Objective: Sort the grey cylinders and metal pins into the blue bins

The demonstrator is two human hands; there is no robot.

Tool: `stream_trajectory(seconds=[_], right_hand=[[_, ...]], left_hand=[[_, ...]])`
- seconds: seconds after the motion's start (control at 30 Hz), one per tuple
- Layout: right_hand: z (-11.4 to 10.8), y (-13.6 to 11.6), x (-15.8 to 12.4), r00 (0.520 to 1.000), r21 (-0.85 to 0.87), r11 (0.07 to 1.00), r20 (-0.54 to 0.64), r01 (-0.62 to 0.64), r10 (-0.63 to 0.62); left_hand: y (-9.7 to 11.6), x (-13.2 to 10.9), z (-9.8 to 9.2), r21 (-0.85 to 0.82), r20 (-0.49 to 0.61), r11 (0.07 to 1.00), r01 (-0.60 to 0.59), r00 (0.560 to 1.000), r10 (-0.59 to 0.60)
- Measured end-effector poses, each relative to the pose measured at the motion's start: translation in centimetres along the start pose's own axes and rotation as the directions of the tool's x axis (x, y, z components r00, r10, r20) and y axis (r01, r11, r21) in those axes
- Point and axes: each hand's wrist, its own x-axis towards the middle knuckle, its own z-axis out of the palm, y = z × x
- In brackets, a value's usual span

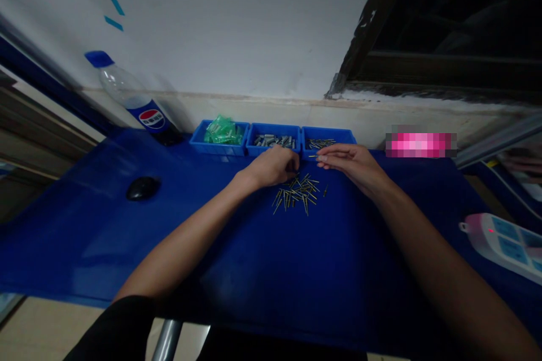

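My right hand point(347, 162) pinches a thin metal pin point(313, 156) between thumb and fingertips, in front of the right blue bin point(348, 136), which holds similar pins. Curled over the tabletop just in front of the middle blue bin point(253, 149), my left hand point(274, 166) has its fingertips bent down and mostly hidden; what they hold, if anything, cannot be made out. Small grey metal pieces fill that middle bin. A loose pile of thin brassy pins point(297, 194) lies on the blue tabletop below my hands, nearest the left one.
The left blue bin point(220, 149) holds green plastic bits. A Pepsi bottle point(146, 113) stands at the back left, with a black mouse point(143, 188) in front. A pink blurred object point(420, 145) sits at the back right; a white power strip point(506, 242) lies at the right edge.
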Motion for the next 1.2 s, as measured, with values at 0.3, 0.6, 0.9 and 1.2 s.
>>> stream_trajectory(seconds=[0.3,0.6,0.9,1.2], right_hand=[[-0.7,0.2,0.6,0.986,-0.012,0.998,-0.154,0.055,-0.057],[-0.9,-0.1,0.5,0.989,-0.01,1.0,-0.144,0.023,-0.024],[-0.7,0.0,0.4,0.992,-0.036,0.999,-0.123,0.018,-0.022],[-0.5,0.4,0.5,0.997,-0.06,0.998,-0.083,0.004,-0.009]], left_hand=[[0.4,-0.1,0.6,0.066,-0.022,0.997,0.037,0.999,-0.036],[0.5,-0.1,1.0,0.071,-0.019,0.996,0.059,0.998,-0.058],[-0.6,0.2,0.7,-0.013,-0.023,0.999,-0.051,0.998,0.05],[0.4,0.4,0.2,-0.238,-0.111,0.968,-0.079,0.992,0.054]])
